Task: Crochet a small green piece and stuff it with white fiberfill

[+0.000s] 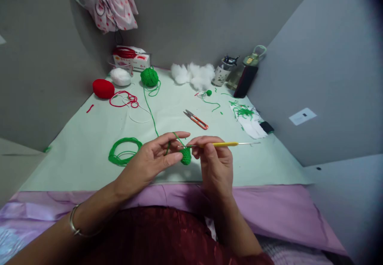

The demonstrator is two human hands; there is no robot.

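On the pale green table (89, 137), left hand (149, 159) pinches a small green crochet piece (186, 156) with yarn over one finger; right hand (214, 157) grips a yellow crochet hook (224, 144).

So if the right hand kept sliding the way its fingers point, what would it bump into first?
Probably the small green crocheted piece, just left of the right hand. Its fingertips point leftward toward the left hand, which pinches that piece. Depth is hard to judge.

Grey walls (191, 18), pale green table (263, 165)
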